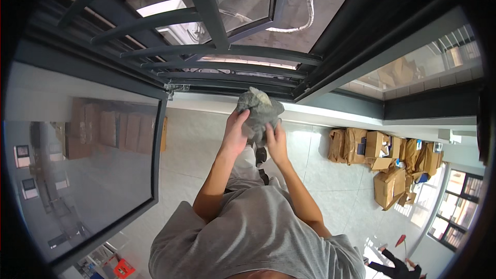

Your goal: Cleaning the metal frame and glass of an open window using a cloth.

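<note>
A crumpled grey cloth (260, 110), with a paler patch on top, is bunched between my two hands in front of the window sill (209, 107). My left hand (235, 130) grips its left side, thumb lying over the front. On the right side, my right hand (276, 139) pinches the cloth's lower part with bent fingers. Just beyond the cloth is the dark metal window frame (232, 89), crossed by several horizontal bars (267, 51). The cloth hides part of the sill and the lower frame.
An inward-opened glass window sash (155, 155) stands at my left. Cardboard boxes and brown paper packages (387, 186) lie along the wall at right. Far at lower right is another person (397, 265) near a red-headed tool (400, 240). A red crate (124, 269) sits at lower left.
</note>
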The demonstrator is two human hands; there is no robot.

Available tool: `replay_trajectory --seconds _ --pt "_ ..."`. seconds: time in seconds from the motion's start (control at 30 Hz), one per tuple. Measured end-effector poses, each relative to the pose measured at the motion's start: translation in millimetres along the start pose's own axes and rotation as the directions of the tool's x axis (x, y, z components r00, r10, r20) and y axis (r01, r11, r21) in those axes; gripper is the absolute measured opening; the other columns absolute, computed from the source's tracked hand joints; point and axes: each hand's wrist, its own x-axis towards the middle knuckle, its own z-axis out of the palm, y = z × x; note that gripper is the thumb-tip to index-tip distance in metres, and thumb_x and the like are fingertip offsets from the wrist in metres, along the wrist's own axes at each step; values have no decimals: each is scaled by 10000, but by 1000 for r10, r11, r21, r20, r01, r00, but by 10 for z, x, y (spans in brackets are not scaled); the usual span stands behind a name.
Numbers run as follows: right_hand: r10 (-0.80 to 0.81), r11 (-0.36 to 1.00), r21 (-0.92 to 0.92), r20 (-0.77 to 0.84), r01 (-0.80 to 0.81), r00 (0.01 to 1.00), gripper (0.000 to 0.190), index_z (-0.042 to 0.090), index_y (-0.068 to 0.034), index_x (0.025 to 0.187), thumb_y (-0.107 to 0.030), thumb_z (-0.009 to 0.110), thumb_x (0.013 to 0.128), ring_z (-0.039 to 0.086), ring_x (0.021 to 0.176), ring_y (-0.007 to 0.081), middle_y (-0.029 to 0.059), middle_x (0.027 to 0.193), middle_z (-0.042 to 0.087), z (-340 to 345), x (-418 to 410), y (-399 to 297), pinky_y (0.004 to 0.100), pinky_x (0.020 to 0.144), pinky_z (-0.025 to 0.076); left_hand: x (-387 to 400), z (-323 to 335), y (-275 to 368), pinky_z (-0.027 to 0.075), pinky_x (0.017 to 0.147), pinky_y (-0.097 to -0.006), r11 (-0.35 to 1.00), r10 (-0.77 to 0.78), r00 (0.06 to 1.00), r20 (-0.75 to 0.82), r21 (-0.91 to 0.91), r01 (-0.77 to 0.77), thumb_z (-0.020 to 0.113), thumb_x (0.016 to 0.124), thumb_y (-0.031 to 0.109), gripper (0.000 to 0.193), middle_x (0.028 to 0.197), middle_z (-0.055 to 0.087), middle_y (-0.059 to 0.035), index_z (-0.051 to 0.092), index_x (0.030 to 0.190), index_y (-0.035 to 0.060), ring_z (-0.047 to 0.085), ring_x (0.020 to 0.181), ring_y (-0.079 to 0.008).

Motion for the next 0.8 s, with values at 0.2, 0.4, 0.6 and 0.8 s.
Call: replay_trajectory --seconds 0.2,0.4,0.6,0.8 --pt "-62 998 -19 -39 62 997 238 600 20 1183 -167 558 1042 557 827 112 87 938 656 92 689 -442 280 754 487 647 -259 -57 410 1072 -303 917 212 974 83 328 -227 620 978 58 476 1347 560 -51 468 1429 71 539 1233 -147" --pt "35 991 -125 -132 -51 991 287 581 3 1222 -194 625 1018 539 746 89 70 980 651 111 916 -288 251 629 463 1274 -481 78 502 984 -338 980 49 998 40 192 -56 593 1002 133 395 1312 605 -48 510 1386 93 595 1195 -176" --pt "57 974 -216 -78 -73 995 564 504 23 1398 -260 716 959 575 1212 230 162 1295 625 31 735 -53 370 1028 451 1038 -443 351 533 988 -355 990 -138 989 54 5 138 578 989 141 361 1288 623 -99 550 1334 37 631 1176 -215" --pt "163 986 -72 169 -153 972 575 561 51 1336 -180 797 864 632 1120 233 187 1171 679 207 763 252 347 951 500 955 -669 614 547 970 -361 954 -287 950 124 124 272 581 962 73 354 1243 636 -88 572 1314 32 633 1154 -208"
